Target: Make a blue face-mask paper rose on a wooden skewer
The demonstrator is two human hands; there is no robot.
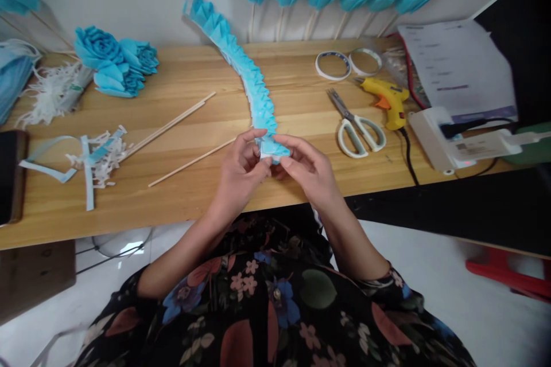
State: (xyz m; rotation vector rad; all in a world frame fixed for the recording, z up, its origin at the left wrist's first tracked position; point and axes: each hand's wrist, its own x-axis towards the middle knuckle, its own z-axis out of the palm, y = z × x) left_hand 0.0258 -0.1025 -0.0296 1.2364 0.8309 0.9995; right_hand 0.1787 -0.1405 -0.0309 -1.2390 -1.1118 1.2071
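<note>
I see one long pleated paper strip (252, 80), light blue and folded into a row of small overlapping petals. It curves across the tabletop (185, 195) from the back wall toward me. Its far end leans up the wall, and its near end is pinched between the left hand (241, 171) and the right hand (309, 171).

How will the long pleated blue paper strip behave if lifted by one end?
Probably floppy: the long pleated blue paper strip curves loosely across the wooden table. Likely light and crushable: left hand and right hand pinch thin folds.
</note>
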